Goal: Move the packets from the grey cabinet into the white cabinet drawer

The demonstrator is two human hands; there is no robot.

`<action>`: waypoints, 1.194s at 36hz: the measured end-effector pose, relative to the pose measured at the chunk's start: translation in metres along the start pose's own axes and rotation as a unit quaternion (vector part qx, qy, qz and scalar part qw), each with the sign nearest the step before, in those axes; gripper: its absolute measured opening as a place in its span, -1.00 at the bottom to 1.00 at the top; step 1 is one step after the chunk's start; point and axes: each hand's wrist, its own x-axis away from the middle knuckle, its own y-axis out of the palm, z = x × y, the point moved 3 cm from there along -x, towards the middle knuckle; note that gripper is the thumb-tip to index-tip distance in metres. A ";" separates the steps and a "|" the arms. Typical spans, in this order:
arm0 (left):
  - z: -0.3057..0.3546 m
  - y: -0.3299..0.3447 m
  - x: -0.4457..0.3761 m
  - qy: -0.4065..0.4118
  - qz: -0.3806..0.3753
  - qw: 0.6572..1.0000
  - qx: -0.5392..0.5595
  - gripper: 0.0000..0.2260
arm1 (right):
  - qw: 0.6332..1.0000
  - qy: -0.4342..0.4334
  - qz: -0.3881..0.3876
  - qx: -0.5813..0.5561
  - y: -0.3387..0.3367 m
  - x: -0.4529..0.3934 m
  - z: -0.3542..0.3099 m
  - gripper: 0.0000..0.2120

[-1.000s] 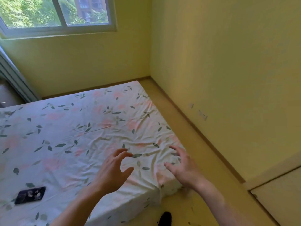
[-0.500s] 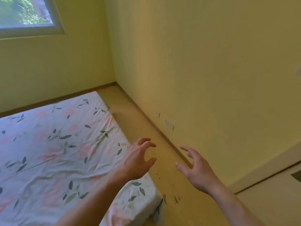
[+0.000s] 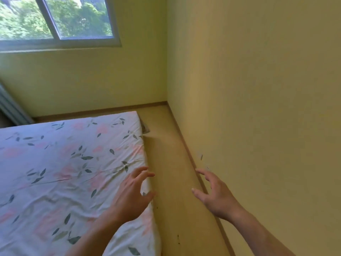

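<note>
No packets and neither cabinet are in view. My left hand (image 3: 132, 195) hovers over the right edge of the mattress, fingers spread and curled, holding nothing. My right hand (image 3: 215, 195) is held out over the strip of floor beside the wall, fingers apart and empty. Both forearms reach in from the bottom of the frame.
A mattress with a flowered sheet (image 3: 64, 172) fills the lower left. A narrow strip of tan floor (image 3: 169, 163) runs between it and the yellow wall (image 3: 258, 108) on the right. A window (image 3: 55, 17) sits at the upper left above the far wall.
The view has swung back left and up: the window and more of the mattress show again, and the pale panel at the lower right is gone. Both hands stay open and empty.
</note>
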 end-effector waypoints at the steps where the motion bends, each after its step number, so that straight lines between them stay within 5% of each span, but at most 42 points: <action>1: -0.001 -0.004 -0.005 -0.014 0.014 1.000 0.003 -0.58 | 1.000 -0.017 -0.014 0.000 -0.002 -0.018 -0.007 -0.40; 15: -0.076 -0.039 -0.169 -0.161 0.117 0.979 0.035 -0.61 | 0.980 -0.153 -0.122 0.040 -0.020 -0.271 -0.080 -0.39; 30: -0.100 -0.119 -0.454 -0.128 0.130 0.983 0.025 -0.60 | 0.976 -0.179 -0.121 0.032 -0.058 -0.554 -0.152 -0.39; 43: -0.176 -0.185 -0.660 -0.225 0.215 0.950 0.022 -0.60 | 0.950 -0.246 -0.186 0.042 -0.070 -0.834 -0.229 -0.34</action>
